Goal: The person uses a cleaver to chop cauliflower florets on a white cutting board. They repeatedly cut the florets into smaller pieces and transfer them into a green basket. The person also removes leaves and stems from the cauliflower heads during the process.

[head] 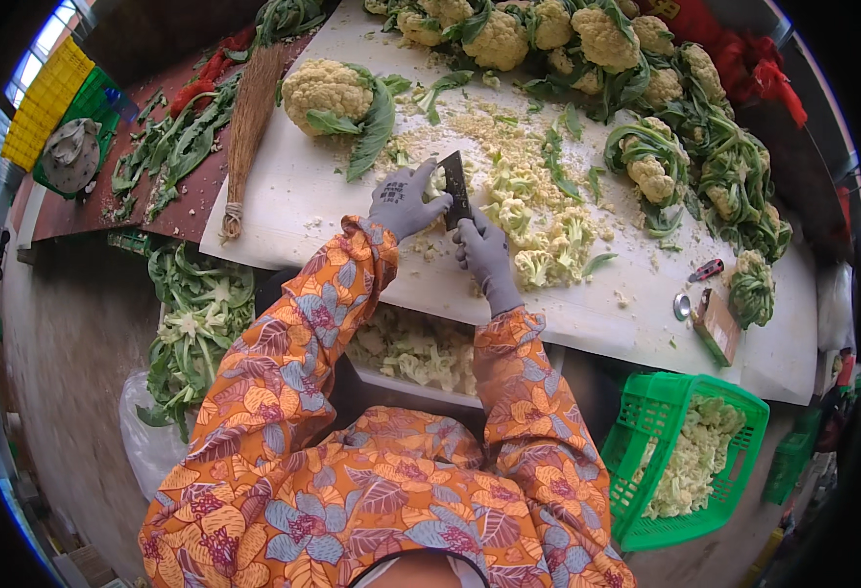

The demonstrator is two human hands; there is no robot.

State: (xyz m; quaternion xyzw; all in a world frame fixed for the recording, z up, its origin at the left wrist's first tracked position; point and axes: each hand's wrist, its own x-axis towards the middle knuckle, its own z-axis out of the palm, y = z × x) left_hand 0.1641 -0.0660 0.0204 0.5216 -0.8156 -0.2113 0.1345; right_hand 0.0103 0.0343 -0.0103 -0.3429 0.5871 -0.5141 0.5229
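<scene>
My right hand, in a grey glove, grips the handle of a dark-bladed knife over the white tabletop. Close to the left side of the blade is my left hand, gloved in grey with printed writing on its back. Its fingers are spread around a pale cauliflower piece, partly hidden by the hand and blade; whether the fingers grip it I cannot tell. Cut cauliflower florets and crumbs lie to the right of the knife. A whole cauliflower head with green leaves rests beyond my left hand.
Many cauliflowers line the back and right. A straw broom lies left. A utility knife and a small block sit near the right edge. Below are a green crate of florets, a tub of florets and piled leaves.
</scene>
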